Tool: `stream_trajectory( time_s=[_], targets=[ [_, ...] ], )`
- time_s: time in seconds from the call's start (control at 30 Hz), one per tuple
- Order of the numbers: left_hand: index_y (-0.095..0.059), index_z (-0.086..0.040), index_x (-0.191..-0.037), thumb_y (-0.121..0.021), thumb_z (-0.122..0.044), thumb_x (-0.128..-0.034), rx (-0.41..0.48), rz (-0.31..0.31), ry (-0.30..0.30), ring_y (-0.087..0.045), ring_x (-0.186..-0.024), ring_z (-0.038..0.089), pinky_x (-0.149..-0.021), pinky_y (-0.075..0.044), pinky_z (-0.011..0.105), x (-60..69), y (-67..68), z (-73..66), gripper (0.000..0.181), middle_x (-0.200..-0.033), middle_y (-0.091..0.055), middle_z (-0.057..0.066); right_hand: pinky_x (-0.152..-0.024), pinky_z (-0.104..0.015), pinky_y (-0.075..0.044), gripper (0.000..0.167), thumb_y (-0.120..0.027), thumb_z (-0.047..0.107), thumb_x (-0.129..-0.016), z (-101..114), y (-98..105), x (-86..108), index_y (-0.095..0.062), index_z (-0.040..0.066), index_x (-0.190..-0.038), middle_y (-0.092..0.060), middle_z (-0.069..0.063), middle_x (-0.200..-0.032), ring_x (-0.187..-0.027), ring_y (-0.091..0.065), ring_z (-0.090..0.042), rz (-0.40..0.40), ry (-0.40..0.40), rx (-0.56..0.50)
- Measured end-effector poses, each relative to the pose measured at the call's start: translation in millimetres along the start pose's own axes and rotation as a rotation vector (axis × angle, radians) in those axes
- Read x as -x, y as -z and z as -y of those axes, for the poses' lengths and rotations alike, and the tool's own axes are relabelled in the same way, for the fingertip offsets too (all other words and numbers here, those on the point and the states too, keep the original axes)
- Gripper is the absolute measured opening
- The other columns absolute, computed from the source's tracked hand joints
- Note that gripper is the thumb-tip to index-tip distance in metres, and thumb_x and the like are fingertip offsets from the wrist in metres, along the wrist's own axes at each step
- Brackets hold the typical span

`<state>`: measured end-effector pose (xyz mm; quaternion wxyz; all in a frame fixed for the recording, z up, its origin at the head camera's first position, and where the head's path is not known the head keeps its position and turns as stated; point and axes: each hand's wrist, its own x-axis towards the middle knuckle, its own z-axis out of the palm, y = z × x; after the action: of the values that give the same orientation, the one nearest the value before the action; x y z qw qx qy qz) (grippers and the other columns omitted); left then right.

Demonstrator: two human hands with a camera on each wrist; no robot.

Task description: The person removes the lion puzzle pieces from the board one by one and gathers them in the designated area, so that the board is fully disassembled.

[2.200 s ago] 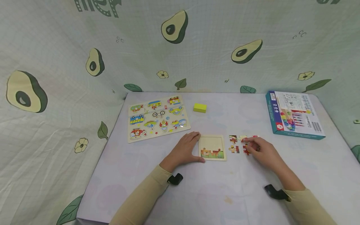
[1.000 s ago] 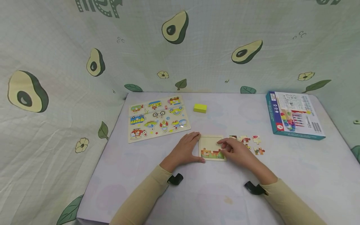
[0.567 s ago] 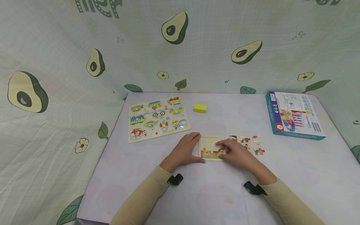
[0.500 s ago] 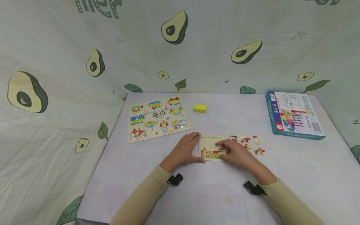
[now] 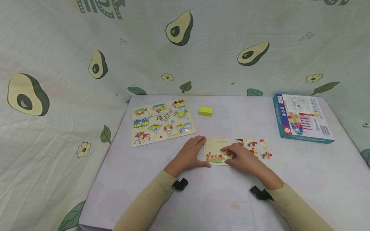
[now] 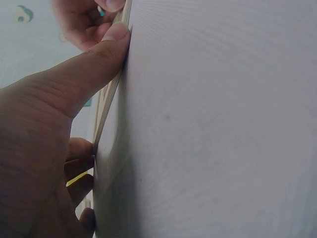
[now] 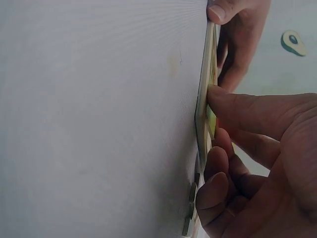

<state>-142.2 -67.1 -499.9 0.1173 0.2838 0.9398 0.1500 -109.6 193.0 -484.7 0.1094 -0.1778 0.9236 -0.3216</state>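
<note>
A small square wooden jigsaw frame (image 5: 214, 146) lies at the middle of the table, with joined pieces (image 5: 214, 157) showing a tiger along its bottom. My left hand (image 5: 188, 154) holds the frame's left side, thumb at the lower corner and fingers at the upper one. Over the right side, my right hand (image 5: 245, 159) pinches a jigsaw piece (image 7: 212, 124) between thumb and fingers. In the right wrist view that piece looks green and yellow and stands tilted against the frame; the fingers cover much of it.
Several loose jigsaw pieces (image 5: 263, 143) lie right of the frame, partly behind my right hand. A vehicle puzzle board (image 5: 156, 128) is at the back left, beside a yellow block (image 5: 205, 111). A teal box (image 5: 306, 118) lies at the back right.
My right hand has come left from the loose pieces to the frame's right side. Lately the picture at the lower right corner has shifted under its fingers. My left hand stays put.
</note>
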Motion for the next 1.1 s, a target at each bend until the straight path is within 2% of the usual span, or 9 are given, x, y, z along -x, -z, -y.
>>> stream_trajectory(
  time_s=[0.23,0.43,0.57,0.8,1.1],
  targets=[
    [-0.029,-0.012,-0.161,-0.076,-0.072,-0.0757,-0.008,-0.002,-0.001,-0.022,-0.152,0.016,-0.127,-0.014,0.033,-0.9,-1.9,1.2,0.114,-0.166,-0.026,0.000,-0.070,-0.031,-0.049,0.027,-0.081,0.011,-0.085,0.5,0.5,1.5,-0.075,0.013,-0.111,-0.064,0.004,-0.098,-0.083,-0.054,-0.013,-0.015,0.021,-0.013],
    [-0.029,-0.012,-0.161,-0.076,-0.072,-0.0754,-0.006,-0.003,-0.001,-0.022,-0.152,0.017,-0.127,-0.015,0.033,-1.0,-2.2,1.6,0.114,-0.166,-0.026,0.000,-0.069,-0.028,-0.048,0.023,-0.082,0.011,-0.085,1.2,0.5,2.2,-0.074,0.017,-0.105,-0.059,0.002,-0.101,-0.081,-0.051,-0.013,-0.013,0.015,-0.016],
    [-0.030,-0.012,-0.161,-0.076,-0.072,-0.0755,-0.006,-0.006,-0.008,-0.022,-0.152,0.017,-0.127,-0.014,0.033,-0.6,-1.7,1.5,0.114,-0.165,-0.027,0.001,-0.068,-0.029,-0.046,0.022,-0.081,0.010,-0.085,1.3,0.3,2.3,-0.073,0.019,-0.104,-0.059,0.002,-0.100,-0.080,-0.050,-0.013,-0.008,0.007,-0.012],
    [-0.030,-0.011,-0.161,-0.076,-0.072,-0.0756,-0.006,-0.007,-0.012,-0.022,-0.152,0.016,-0.127,-0.014,0.033,-0.2,-1.2,1.5,0.114,-0.165,-0.027,0.001,-0.067,-0.028,-0.047,0.021,-0.078,0.011,-0.087,-0.1,0.8,1.0,-0.071,0.019,-0.105,-0.061,0.011,-0.087,-0.077,-0.052,-0.010,-0.001,0.029,-0.001],
    [-0.029,-0.012,-0.161,-0.075,-0.073,-0.0759,-0.009,-0.007,-0.013,-0.022,-0.152,0.017,-0.127,-0.015,0.033,-0.8,-1.8,2.8,0.115,-0.165,-0.027,0.001,-0.066,-0.028,-0.047,0.016,-0.074,0.010,-0.092,-1.6,1.8,2.0,-0.071,0.017,-0.106,-0.061,0.011,-0.085,-0.074,-0.052,-0.008,-0.015,0.047,-0.001]
  ],
)
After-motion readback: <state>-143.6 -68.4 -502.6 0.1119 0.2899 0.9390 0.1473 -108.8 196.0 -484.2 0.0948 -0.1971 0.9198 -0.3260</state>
